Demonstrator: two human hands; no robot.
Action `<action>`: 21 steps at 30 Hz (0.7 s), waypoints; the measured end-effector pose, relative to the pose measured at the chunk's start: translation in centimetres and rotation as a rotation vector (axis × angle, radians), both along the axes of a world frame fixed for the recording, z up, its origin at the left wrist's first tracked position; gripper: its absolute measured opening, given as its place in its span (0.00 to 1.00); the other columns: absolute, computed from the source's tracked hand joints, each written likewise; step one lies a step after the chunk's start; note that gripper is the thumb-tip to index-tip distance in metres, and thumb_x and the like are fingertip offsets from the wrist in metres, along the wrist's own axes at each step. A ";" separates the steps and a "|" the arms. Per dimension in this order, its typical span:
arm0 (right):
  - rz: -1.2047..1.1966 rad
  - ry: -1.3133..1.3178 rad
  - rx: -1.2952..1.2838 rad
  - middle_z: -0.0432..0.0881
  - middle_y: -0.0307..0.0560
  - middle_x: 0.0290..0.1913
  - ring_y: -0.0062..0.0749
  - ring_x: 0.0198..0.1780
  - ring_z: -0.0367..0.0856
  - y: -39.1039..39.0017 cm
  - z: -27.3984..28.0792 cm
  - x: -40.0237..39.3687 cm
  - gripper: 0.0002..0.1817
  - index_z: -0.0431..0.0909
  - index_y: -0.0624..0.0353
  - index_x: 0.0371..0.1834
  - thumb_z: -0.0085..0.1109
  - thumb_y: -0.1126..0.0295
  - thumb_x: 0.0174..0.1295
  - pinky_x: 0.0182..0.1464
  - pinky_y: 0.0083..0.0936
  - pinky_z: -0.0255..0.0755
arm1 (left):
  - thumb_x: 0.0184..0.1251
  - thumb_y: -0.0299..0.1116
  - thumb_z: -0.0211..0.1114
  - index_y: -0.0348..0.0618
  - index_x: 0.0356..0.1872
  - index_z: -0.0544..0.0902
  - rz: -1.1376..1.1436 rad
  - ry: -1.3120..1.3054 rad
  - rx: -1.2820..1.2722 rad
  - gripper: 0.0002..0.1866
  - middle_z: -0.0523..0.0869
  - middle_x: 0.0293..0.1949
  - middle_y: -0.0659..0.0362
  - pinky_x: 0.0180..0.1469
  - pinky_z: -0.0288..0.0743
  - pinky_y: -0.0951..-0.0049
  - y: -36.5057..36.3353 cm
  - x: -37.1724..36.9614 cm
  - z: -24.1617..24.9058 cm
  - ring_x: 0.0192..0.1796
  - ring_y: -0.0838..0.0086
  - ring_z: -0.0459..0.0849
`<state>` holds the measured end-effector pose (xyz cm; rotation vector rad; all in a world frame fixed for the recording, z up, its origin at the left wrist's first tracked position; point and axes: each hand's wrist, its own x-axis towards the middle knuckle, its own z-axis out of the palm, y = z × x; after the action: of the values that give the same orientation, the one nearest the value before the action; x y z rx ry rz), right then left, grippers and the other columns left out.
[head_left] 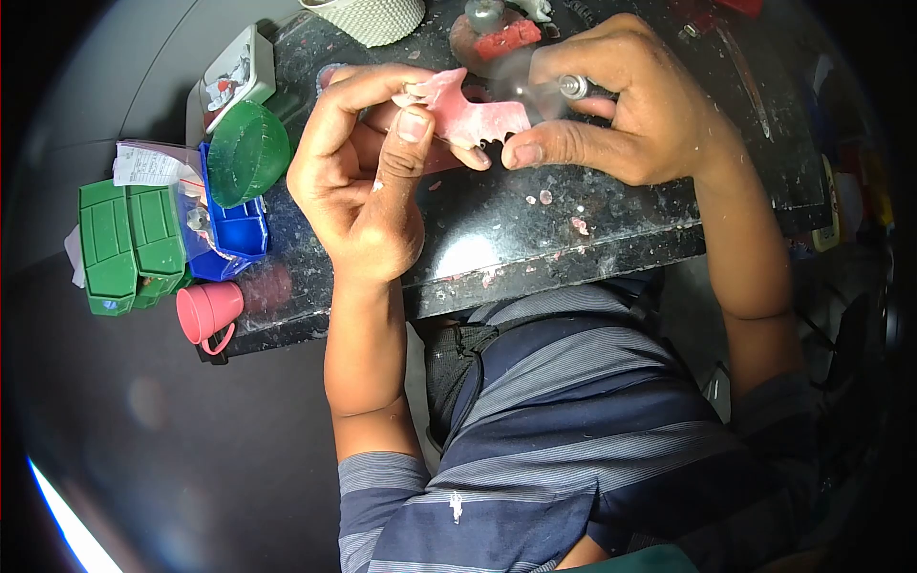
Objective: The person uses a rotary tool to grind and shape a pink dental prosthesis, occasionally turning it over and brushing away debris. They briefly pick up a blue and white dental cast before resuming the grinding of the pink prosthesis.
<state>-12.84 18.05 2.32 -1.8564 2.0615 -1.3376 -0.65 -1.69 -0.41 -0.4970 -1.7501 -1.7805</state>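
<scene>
Over the black bench, my left hand point(368, 167) grips a pink denture plate point(482, 122) between thumb and fingers. The plate is thin and curved, with a notched lower edge at its right end. My right hand point(621, 110) is closed around a silver, pen-like tool point(575, 87) whose rounded end points towards me; the rest of it is hidden by the fingers. My right thumb tip lies at the plate's right end, but whether it touches is hard to tell. A hazy grey blur covers the spot between the tool and the plate.
Pink scraps point(579, 225) dot the black bench point(573, 253). On the left are a green bowl point(250, 153), a blue bin point(239, 227), green bins point(134, 234) and a pink cup point(208, 310) near the edge. A white basket point(373, 17) and red block point(507, 39) stand behind.
</scene>
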 end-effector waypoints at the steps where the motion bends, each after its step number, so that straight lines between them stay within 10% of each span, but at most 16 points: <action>1: 0.000 -0.028 -0.016 0.72 0.43 0.15 0.25 0.16 0.70 0.0 -0.2 0.1 0.23 0.76 0.62 0.20 0.77 0.57 0.58 0.21 0.25 0.62 | 0.73 0.17 0.59 0.24 0.51 0.77 0.000 0.000 0.000 0.10 0.85 0.45 0.45 0.36 0.84 0.74 0.0 0.0 0.0 0.33 0.68 0.89; 6: -0.003 0.019 0.003 0.71 0.42 0.15 0.24 0.16 0.70 0.2 -0.1 -0.2 0.23 0.76 0.61 0.20 0.77 0.57 0.58 0.21 0.24 0.62 | 0.71 0.17 0.61 0.27 0.53 0.78 -0.037 -0.045 0.037 0.12 0.81 0.49 0.50 0.44 0.73 0.83 0.1 0.4 0.2 0.44 0.78 0.79; 21: -0.027 -0.053 -0.044 0.71 0.41 0.15 0.22 0.15 0.69 0.1 -0.2 0.1 0.23 0.76 0.60 0.19 0.78 0.57 0.57 0.21 0.23 0.61 | 0.70 0.20 0.64 0.27 0.50 0.80 0.060 -0.024 0.027 0.10 0.82 0.42 0.52 0.43 0.77 0.80 -0.1 0.2 0.0 0.36 0.76 0.85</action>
<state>-12.75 18.13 2.07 -1.7951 2.0555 -1.4341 -0.43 -1.75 -0.38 -0.4095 -1.7371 -1.7726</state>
